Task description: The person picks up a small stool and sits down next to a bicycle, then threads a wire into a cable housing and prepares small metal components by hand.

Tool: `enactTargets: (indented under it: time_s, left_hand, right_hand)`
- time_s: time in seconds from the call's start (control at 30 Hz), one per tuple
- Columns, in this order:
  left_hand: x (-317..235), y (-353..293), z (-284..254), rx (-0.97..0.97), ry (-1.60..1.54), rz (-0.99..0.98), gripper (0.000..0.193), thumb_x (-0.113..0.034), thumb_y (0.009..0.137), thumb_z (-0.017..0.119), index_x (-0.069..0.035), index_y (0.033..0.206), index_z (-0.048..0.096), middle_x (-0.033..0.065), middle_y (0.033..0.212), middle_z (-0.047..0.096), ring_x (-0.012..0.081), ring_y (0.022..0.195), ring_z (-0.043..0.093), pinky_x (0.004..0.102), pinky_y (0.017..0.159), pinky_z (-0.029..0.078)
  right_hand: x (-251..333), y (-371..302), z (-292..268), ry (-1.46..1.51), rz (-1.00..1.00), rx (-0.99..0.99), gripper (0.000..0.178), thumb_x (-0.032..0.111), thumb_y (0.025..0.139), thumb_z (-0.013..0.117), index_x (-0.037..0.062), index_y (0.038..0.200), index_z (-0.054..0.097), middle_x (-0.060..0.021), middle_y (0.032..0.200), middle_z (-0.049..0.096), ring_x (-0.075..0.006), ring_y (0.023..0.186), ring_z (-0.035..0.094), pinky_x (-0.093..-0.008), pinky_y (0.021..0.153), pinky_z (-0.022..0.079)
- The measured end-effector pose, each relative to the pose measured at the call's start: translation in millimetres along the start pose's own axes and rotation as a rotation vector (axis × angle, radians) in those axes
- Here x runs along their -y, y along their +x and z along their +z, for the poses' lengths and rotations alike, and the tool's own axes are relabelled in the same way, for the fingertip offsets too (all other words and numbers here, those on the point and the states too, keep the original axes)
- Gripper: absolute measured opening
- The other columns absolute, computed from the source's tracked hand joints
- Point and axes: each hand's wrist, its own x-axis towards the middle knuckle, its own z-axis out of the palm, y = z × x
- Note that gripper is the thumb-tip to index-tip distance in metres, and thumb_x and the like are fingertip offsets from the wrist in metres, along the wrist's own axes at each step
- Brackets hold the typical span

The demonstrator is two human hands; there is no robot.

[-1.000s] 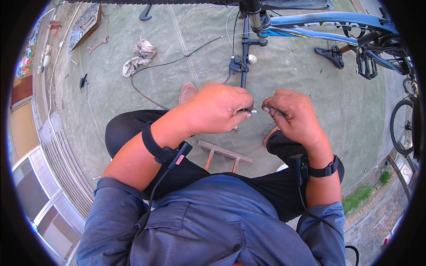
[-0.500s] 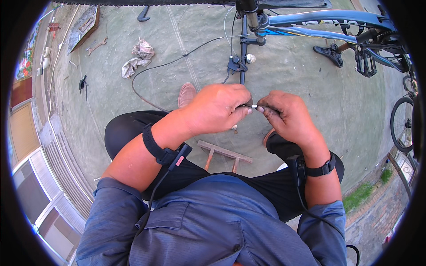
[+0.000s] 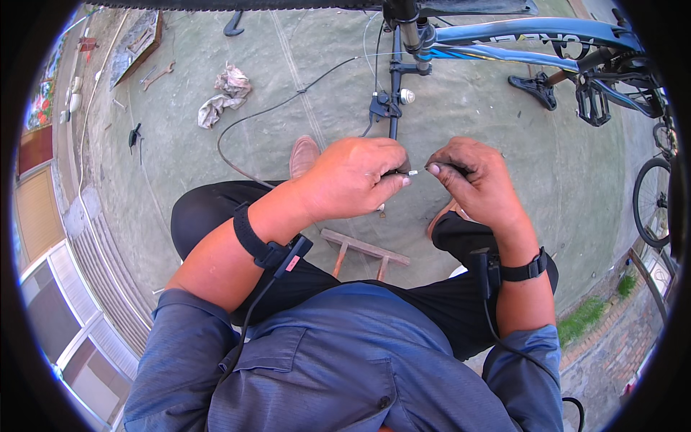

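Note:
My left hand (image 3: 360, 173) is closed in a pinch on the end of a dark cable. A small silver tip (image 3: 412, 173) pokes out past its thumb and forefinger. My right hand (image 3: 471, 176) is a short gap to the right, thumb and forefinger pressed together; whatever is between them is too small to make out. A black cable (image 3: 223, 137) loops over the ground and passes out of sight behind my left forearm. Just beyond my hands is the bicycle handlebar (image 3: 395, 72), bearing a brake lever (image 3: 381, 106) and a round bell (image 3: 407, 96).
The blue-black bicycle frame (image 3: 504, 52) stretches across the upper right, with a pedal (image 3: 594, 104) below it. On the green ground lie a crumpled rag (image 3: 224, 93), a wrench (image 3: 158, 75) and a small black part (image 3: 134, 135). A wooden stool (image 3: 366, 246) stands between my legs.
My right hand has drawn away to the right from the silver tip, leaving a gap. My left hand stays almost in place, still pinching the cable end.

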Motion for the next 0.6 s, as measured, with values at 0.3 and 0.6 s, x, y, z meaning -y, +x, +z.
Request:
enactTargets:
  time_s: [0.3, 0.6]
  left_hand:
    - [0.6, -0.1, 3.0, -0.038, 0.012, -0.021, 0.013, -0.016, 0.086, 0.072, -0.006, 0.09, 0.064, 0.0107, 0.082, 0.063, 0.0304, 0.072, 0.064, 0.0378, 0.061, 0.049]
    - [-6.3, 1.4, 1.6, -0.071, -0.194, -0.227, 0.02, -0.019, 0.088, 0.075, -0.003, 0.095, 0.065, 0.0085, 0.08, 0.063, 0.0185, 0.071, 0.062, 0.0326, 0.065, 0.049]
  right_hand:
    - [0.7, -0.5, 10.8, 0.071, 0.042, 0.02, 0.005, 0.003, 0.084, 0.073, 0.0, 0.087, 0.07, -0.0093, 0.076, 0.065, -0.0204, 0.07, 0.062, -0.0331, 0.064, 0.049]
    - [-17.0, -7.9, 3.3, 0.564, 0.308, -0.074, 0.016, 0.014, 0.094, 0.071, 0.0, 0.102, 0.069, -0.0033, 0.086, 0.067, -0.0115, 0.072, 0.061, -0.0249, 0.065, 0.048]
